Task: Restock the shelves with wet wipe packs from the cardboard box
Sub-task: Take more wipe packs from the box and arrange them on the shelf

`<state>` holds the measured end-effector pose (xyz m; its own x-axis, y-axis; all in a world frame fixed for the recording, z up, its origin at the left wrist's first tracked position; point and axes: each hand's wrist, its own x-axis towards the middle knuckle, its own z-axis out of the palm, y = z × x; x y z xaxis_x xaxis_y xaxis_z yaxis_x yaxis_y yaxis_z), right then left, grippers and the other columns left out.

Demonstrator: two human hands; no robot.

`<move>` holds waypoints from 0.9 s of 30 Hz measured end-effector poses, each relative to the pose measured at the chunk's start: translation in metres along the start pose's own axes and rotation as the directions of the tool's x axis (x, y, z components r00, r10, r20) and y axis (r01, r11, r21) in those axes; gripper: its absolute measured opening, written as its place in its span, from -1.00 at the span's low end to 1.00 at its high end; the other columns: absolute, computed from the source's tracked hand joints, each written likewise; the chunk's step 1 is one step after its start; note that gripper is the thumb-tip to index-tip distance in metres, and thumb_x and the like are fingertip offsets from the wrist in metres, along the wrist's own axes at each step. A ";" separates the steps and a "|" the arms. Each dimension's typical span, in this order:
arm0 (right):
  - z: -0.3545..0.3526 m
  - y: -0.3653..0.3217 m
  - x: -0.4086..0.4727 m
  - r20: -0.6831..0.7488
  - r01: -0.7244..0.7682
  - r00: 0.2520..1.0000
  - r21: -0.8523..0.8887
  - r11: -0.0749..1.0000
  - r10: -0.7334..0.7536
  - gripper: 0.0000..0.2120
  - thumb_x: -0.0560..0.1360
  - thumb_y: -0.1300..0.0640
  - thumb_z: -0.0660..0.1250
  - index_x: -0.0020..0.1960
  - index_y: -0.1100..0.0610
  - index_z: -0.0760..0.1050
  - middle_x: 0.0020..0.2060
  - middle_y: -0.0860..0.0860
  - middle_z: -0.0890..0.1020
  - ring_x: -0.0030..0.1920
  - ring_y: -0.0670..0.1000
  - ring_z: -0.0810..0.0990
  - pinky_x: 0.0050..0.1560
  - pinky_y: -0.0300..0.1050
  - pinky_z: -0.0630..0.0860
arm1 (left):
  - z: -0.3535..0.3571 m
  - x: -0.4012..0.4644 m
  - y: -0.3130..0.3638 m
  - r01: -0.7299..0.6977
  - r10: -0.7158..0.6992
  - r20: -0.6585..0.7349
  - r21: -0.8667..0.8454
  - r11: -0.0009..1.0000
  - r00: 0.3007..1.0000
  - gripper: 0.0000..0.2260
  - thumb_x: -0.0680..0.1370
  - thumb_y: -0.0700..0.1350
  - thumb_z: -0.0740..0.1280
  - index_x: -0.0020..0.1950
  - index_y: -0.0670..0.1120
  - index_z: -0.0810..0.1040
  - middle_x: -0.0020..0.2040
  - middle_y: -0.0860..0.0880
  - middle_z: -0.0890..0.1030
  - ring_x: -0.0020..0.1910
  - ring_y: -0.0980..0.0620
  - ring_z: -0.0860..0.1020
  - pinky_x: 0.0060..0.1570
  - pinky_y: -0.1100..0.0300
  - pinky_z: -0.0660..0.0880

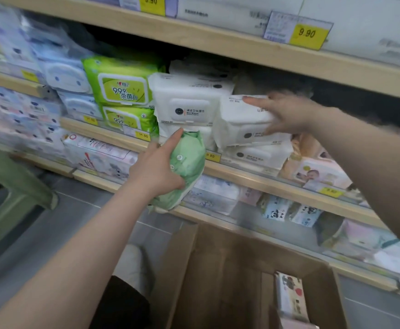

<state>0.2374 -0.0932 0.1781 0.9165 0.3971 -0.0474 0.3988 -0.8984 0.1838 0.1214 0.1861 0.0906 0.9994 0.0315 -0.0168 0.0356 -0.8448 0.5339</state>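
My left hand [157, 166] grips a pale green wet wipe pack [187, 162], held upright in front of the middle shelf's edge [253, 179]. My right hand [287, 113] holds a white wet wipe pack [239, 124] at its right end, thumb on top, fingers under it. That pack lies tilted on another white pack [256, 156] on the shelf. To its left stands a stack of white packs [189, 100]. The open cardboard box [218, 269] sits on the floor below, with a patterned pack [289, 295] inside at its right.
Bright green packs [123, 89] and blue-white packs [66, 77] fill the shelf's left part. Yellow price tags [307, 34] hang on the shelf edges. Lower shelves hold baby wipe packs [320, 174]. A pale green stool [11, 186] stands at the left on the grey floor.
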 end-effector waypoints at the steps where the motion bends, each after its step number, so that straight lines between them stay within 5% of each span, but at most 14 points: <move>1: 0.000 0.002 -0.001 0.011 -0.015 1.000 0.019 1.000 0.014 -0.20 0.48 -0.03 0.39 0.50 -0.28 -0.07 0.45 0.24 0.21 0.43 0.23 0.17 0.38 0.08 0.17 | 0.000 -0.001 -0.001 0.002 -0.002 0.006 -0.006 1.000 1.000 0.02 0.24 -0.06 0.52 0.43 0.41 -0.09 0.38 -0.14 0.27 0.31 -0.21 0.33 0.19 -0.12 0.43; 7: 0.000 -0.003 -0.003 0.025 -0.107 0.994 0.055 0.993 0.106 -0.18 0.49 0.00 0.38 0.50 -0.27 -0.12 0.47 0.25 0.15 0.45 0.24 0.16 0.39 0.08 0.19 | -0.001 -0.005 -0.002 0.001 0.000 0.012 -0.060 0.998 1.000 0.01 0.26 -0.07 0.52 0.44 0.40 -0.10 0.25 -0.10 0.34 0.27 -0.18 0.34 0.15 -0.05 0.43; 13: 0.029 -0.063 0.004 -0.189 -0.153 0.971 -0.007 0.988 0.149 -0.03 0.34 -0.35 0.33 0.52 -0.19 -0.18 0.51 0.10 0.06 0.49 0.27 0.02 0.31 0.54 -0.10 | 0.002 -0.002 0.003 0.016 -0.015 0.017 -0.060 0.998 1.000 0.02 0.25 -0.06 0.51 0.43 0.41 -0.10 0.29 -0.10 0.32 0.29 -0.19 0.34 0.17 -0.11 0.43; 17: 0.040 -0.057 0.003 -0.323 -0.185 0.931 -0.020 0.982 0.169 -0.24 0.41 -0.37 0.21 0.50 -0.26 -0.05 0.46 0.11 0.19 0.46 0.25 0.11 0.32 0.54 -0.06 | 0.008 0.003 0.006 0.007 -0.004 0.034 -0.094 0.996 0.999 0.02 0.24 -0.06 0.52 0.43 0.42 -0.10 0.27 -0.10 0.32 0.29 -0.17 0.33 0.20 -0.08 0.41; 27: 0.037 -0.034 0.030 -0.323 -0.267 0.903 0.092 0.959 0.283 -0.29 0.41 -0.34 0.26 0.48 -0.22 0.11 0.40 0.11 0.30 0.41 0.18 0.23 0.35 0.45 0.06 | 0.012 0.008 0.000 -0.001 0.003 0.027 -0.075 0.997 1.000 0.02 0.24 -0.08 0.52 0.45 0.39 -0.07 0.12 -0.08 0.37 0.21 -0.18 0.37 0.17 -0.05 0.42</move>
<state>0.2531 -0.0578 0.1344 0.9306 0.1654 0.3264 0.1405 -0.9852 0.0985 0.1291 0.1794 0.0804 0.9992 0.0148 -0.0380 0.0346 -0.8023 0.5959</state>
